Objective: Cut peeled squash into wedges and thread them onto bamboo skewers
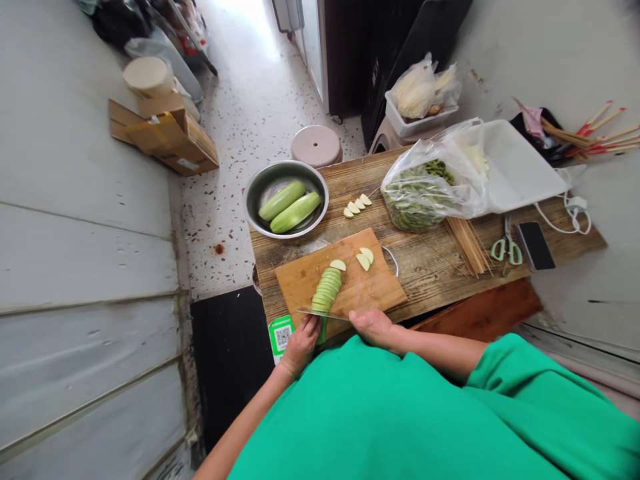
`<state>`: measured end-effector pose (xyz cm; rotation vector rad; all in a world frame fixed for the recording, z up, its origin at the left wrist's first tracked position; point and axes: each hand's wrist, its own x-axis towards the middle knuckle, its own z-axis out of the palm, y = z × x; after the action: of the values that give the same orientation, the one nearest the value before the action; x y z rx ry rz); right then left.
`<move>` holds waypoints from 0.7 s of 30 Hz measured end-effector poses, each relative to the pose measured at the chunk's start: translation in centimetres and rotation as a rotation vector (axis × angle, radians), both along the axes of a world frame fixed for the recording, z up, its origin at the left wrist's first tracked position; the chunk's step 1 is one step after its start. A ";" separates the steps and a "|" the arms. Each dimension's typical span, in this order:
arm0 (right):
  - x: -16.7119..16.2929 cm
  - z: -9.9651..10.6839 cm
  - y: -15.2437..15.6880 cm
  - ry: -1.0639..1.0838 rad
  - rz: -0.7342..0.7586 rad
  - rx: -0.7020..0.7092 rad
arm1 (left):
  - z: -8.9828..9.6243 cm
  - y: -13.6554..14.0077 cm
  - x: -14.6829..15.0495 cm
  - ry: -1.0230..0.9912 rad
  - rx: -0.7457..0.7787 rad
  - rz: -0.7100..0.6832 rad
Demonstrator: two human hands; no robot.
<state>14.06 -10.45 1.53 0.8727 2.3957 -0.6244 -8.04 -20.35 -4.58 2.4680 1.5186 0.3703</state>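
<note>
A halved pale-green zucchini lies on the wooden cutting board, its far part in a row of thin slices. My left hand has its fingers closed on the near, uncut end. In my right hand is the handle of a knife, mostly hidden by the fingers. Its thin blade points left across the zucchini, right by my left fingertips. Beyond the row sits a loose half-round slice, and two more slices are further right on the board.
A steel bowl with two whole zucchini stands at the back left. Several slices lie on the table. To the right are a bag of green beans, bamboo skewers, scissors, a phone and a white tray.
</note>
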 end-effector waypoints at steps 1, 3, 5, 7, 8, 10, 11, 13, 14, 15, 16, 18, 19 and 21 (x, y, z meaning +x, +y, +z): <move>0.0 -0.1 0.0 0.009 0.005 0.002 | 0.7 0.1 0.1 -0.031 0.028 0.005; 0.2 -0.2 0.0 0.034 0.017 0.012 | 2.7 0.7 0.2 -0.102 0.083 0.072; 0.3 -0.3 0.0 0.051 0.017 0.027 | 5.1 1.9 0.4 -0.140 0.077 0.221; 0.5 -0.4 0.0 0.069 0.017 0.042 | 7.2 3.8 0.6 -0.133 -0.064 0.241; 0.5 -0.3 0.0 0.078 0.017 0.051 | 7.9 4.8 0.7 -0.116 -0.154 0.207; 0.6 -0.2 0.0 0.092 0.018 0.066 | 8.6 7.0 1.0 -0.064 -0.304 0.130; 0.6 -0.2 0.0 0.098 0.020 0.074 | 8.7 7.9 1.2 -0.034 -0.361 0.095; 0.7 0.1 0.0 0.107 0.023 0.089 | 8.7 9.3 1.5 0.013 -0.442 0.056; 0.7 0.3 0.0 0.112 0.025 0.095 | 8.7 9.6 1.6 0.019 -0.458 0.048; 0.8 0.5 0.0 0.118 0.027 0.102 | 8.8 9.7 1.5 0.010 -0.447 0.055; 0.9 0.8 -0.1 0.124 0.029 0.107 | 8.9 9.5 1.4 -0.015 -0.400 0.085; 1.2 1.1 -0.2 0.132 0.035 0.112 | 9.3 8.1 0.8 -0.097 -0.191 0.207; 1.3 1.2 -0.3 0.135 0.038 0.113 | 9.4 7.0 0.4 -0.142 -0.048 0.288; 1.4 1.3 -0.5 0.141 0.047 0.111 | 9.0 4.4 -0.3 -0.228 0.217 0.363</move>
<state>15.48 -10.98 2.87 0.8399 2.5911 -0.5554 -8.33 -15.91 4.38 2.1907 1.9065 0.8896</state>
